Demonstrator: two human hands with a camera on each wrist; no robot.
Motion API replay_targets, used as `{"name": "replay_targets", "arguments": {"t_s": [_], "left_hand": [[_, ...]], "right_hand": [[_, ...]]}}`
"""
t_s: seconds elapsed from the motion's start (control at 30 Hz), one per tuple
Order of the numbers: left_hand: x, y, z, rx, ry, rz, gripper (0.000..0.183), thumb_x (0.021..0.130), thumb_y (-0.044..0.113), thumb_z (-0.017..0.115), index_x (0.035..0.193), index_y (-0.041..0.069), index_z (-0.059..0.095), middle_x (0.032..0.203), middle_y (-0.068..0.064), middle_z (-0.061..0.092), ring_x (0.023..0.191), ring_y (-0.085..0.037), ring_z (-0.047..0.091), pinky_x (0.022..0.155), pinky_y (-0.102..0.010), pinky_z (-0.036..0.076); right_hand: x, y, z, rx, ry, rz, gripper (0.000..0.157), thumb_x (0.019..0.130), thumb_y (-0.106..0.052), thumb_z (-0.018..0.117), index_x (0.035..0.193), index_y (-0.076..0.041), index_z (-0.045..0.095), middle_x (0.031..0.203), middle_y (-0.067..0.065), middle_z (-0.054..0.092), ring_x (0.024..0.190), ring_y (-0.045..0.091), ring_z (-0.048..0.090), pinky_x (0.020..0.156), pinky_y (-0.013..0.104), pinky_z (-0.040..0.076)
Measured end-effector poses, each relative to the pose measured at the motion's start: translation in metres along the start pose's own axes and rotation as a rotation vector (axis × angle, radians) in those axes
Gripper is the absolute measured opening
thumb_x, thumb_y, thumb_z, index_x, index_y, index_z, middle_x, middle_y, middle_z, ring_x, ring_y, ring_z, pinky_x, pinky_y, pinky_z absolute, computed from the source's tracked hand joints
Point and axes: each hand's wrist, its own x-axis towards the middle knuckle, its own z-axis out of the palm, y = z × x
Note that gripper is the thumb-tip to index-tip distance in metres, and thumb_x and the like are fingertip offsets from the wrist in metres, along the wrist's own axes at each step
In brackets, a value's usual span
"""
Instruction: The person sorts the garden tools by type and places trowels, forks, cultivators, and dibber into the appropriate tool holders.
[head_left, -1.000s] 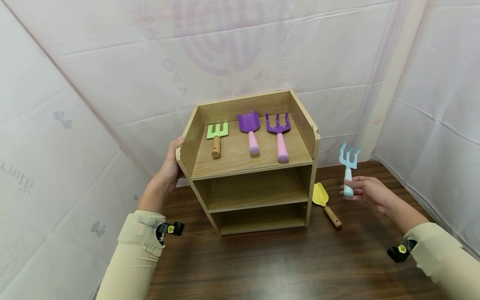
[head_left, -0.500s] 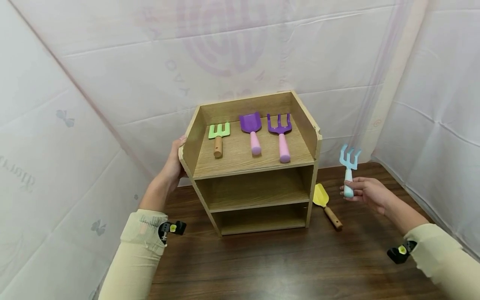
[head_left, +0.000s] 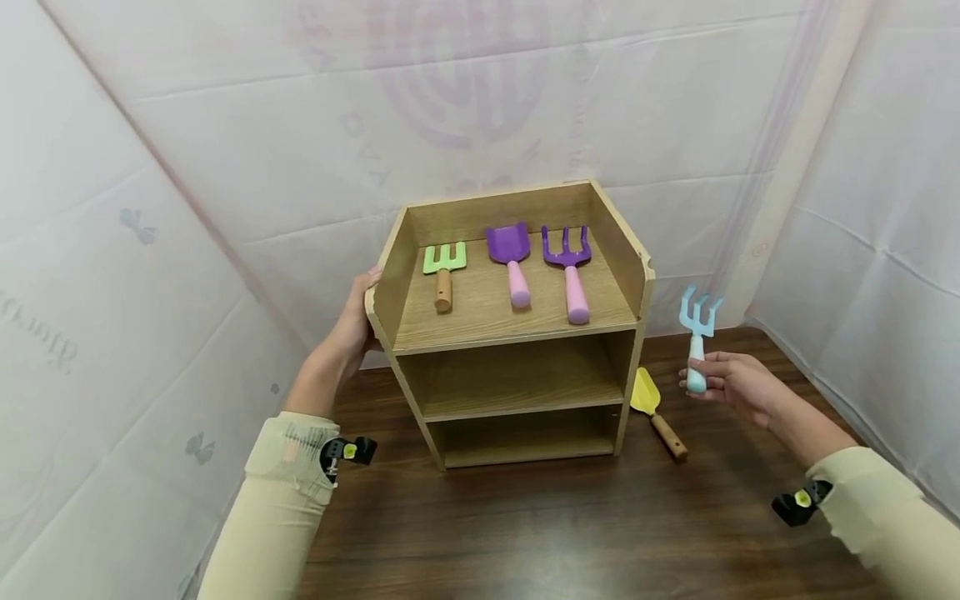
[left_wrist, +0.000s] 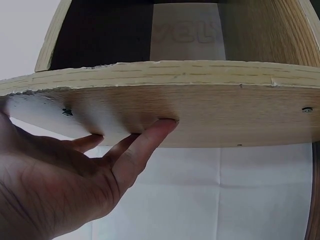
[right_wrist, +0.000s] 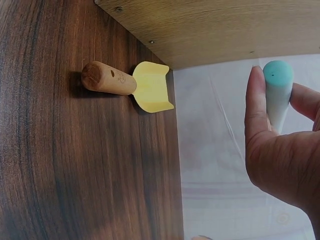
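Observation:
My left hand (head_left: 351,327) lies against the outer left side of a wooden three-tier shelf (head_left: 517,337); in the left wrist view its extended fingers (left_wrist: 150,142) press on the side panel. To the right of the shelf, my right hand (head_left: 738,385) pinches a light blue hand fork (head_left: 697,333) by its handle, tines pointing up, raised over the table. The right wrist view shows the handle's turquoise end (right_wrist: 278,74) between thumb and fingers. On the table between shelf and right hand lies a yellow trowel (right_wrist: 151,87) with a wooden handle.
On the top tier rest a green hand fork (head_left: 444,271), a purple shovel (head_left: 510,246) with pink handle, and a purple hand fork (head_left: 573,283). A dark wooden table (head_left: 480,533) carries the shelf. White sheeting (head_left: 300,142) hangs behind and at both sides.
The head view has shifted slightly, so the shelf, its tools and the left hand appear a little further right. Both hands keep the same hold.

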Motion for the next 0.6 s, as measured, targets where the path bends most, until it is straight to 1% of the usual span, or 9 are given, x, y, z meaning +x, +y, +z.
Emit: {"name": "replay_targets", "arguments": {"t_s": [0.17, 0.27, 0.4, 0.6], "left_hand": [[0.0, 0.002, 0.0, -0.004, 0.002, 0.01, 0.075, 0.097, 0.074, 0.025, 0.165, 0.042, 0.023, 0.123, -0.01, 0.049, 0.097, -0.023, 0.058, 0.073, -0.037, 0.054], [0.0, 0.003, 0.0, -0.01, 0.0, 0.019, 0.074, 0.098, 0.074, 0.025, 0.165, 0.041, 0.024, 0.123, -0.009, 0.049, 0.099, -0.023, 0.057, 0.074, -0.037, 0.053], [0.001, 0.003, 0.0, -0.004, 0.003, 0.026, 0.074, 0.098, 0.072, 0.024, 0.166, 0.043, 0.023, 0.125, -0.008, 0.047, 0.101, -0.024, 0.056, 0.075, -0.038, 0.052], [0.001, 0.001, 0.0, 0.001, 0.006, 0.02, 0.074, 0.098, 0.072, 0.023, 0.166, 0.042, 0.023, 0.126, -0.008, 0.047, 0.1, -0.024, 0.056, 0.076, -0.039, 0.053]], "right_hand": [[0.001, -0.002, -0.001, -0.015, -0.008, 0.004, 0.028, 0.112, -0.023, 0.055, 0.129, 0.0, 0.052, 0.104, -0.007, 0.077, 0.102, 0.008, 0.077, 0.089, 0.025, 0.064], [0.001, -0.004, -0.001, 0.011, -0.004, 0.007, 0.028, 0.112, -0.023, 0.056, 0.128, 0.0, 0.051, 0.104, -0.006, 0.078, 0.1, 0.008, 0.077, 0.088, 0.025, 0.064], [-0.002, -0.009, -0.002, 0.039, -0.005, 0.001, 0.023, 0.112, -0.022, 0.057, 0.124, -0.003, 0.054, 0.103, -0.006, 0.079, 0.099, 0.008, 0.078, 0.086, 0.024, 0.065], [-0.005, -0.019, -0.002, 0.037, -0.009, -0.031, 0.023, 0.112, -0.022, 0.056, 0.125, -0.003, 0.052, 0.103, -0.007, 0.079, 0.098, 0.008, 0.078, 0.086, 0.025, 0.065]]}}
